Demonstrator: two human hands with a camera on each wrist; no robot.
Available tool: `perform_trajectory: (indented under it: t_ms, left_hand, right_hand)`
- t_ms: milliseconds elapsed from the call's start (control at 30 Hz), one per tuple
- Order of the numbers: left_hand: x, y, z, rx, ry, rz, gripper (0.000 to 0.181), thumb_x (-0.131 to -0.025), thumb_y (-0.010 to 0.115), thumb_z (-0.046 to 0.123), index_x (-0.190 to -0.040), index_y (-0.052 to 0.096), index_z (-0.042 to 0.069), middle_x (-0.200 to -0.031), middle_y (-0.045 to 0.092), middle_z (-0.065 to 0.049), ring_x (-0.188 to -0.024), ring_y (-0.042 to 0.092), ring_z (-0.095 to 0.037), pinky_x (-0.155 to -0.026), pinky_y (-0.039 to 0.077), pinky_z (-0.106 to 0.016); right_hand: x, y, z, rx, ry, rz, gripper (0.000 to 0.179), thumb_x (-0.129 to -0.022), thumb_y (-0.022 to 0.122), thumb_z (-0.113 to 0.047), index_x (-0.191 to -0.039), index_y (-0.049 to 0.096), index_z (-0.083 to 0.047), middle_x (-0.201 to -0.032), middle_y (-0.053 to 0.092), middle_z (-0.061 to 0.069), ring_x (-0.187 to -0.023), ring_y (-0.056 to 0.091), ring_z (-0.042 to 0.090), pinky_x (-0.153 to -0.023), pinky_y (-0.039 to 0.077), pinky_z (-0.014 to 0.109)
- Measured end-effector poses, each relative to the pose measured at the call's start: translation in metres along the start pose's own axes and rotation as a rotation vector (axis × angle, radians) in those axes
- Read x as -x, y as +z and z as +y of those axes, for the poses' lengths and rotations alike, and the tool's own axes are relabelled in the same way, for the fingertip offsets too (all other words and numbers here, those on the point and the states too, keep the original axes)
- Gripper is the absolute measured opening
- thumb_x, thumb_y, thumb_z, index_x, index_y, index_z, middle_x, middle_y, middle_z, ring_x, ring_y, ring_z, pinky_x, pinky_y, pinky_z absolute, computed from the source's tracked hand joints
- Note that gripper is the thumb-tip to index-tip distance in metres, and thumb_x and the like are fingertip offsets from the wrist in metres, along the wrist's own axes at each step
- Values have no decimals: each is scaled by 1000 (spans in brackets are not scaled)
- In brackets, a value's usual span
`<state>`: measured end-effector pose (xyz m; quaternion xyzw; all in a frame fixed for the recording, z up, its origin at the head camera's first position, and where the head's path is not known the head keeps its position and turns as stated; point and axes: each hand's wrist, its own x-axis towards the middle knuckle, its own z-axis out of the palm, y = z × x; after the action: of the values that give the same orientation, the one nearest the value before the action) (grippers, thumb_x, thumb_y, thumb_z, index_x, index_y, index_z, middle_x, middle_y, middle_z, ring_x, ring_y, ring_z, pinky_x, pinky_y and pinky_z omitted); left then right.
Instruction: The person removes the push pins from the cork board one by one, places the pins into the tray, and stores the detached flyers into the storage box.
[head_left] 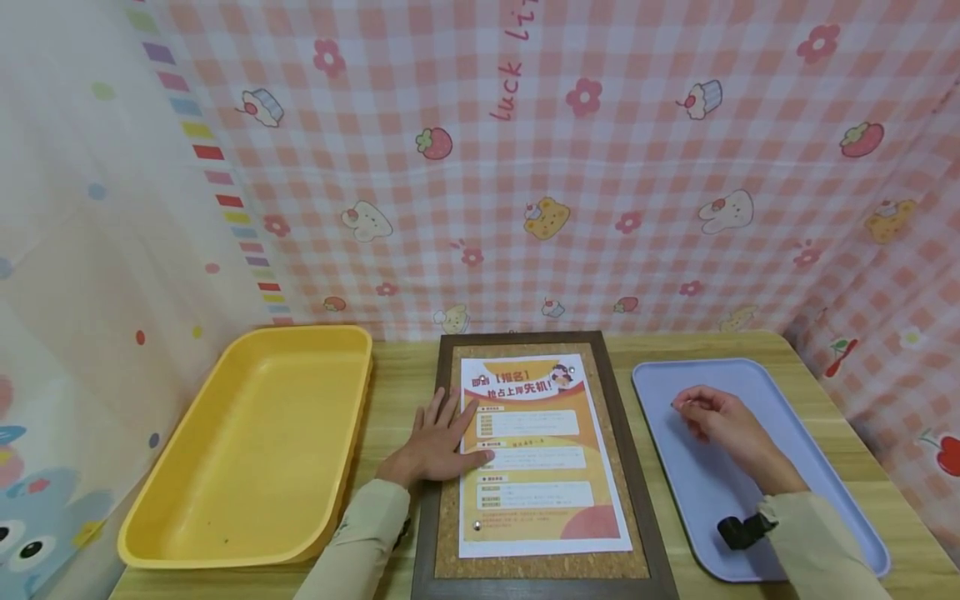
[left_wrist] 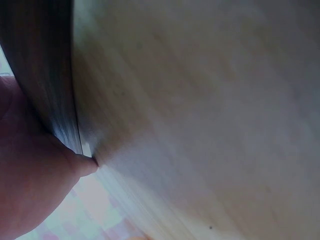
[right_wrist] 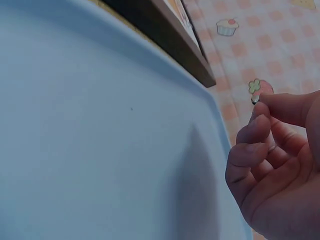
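I have the left hand spread on the orange-and-white printed paper poster, the right hand pinching a tiny silver tack-like piece, the pale blue rectangular tray beneath.

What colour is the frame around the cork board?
The frame is dark brown, clearest in the head view.

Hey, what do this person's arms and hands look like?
Pale khaki sleeves cover the forearms. The left hand and right hand are ungloved. A small black device sits at the right wrist; something dark shows partly at the left.
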<state>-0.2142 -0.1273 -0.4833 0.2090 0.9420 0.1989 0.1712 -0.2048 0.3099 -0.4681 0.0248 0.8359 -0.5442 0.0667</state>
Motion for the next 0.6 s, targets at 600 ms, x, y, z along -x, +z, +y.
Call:
perform_trajectory:
  t_ms: [600]
  left_hand:
    - [-1,1,0,-1,-14,10,86,-96,51,59,-161,13,19,-166,-6,-14,-151,-13,-36,-117,-2,-65]
  right_hand:
    - [-23,-2,21,8,78,39,22,-102,49,-12,-109,57,7,-70,54,-4,-55,47,7,-48,42,25]
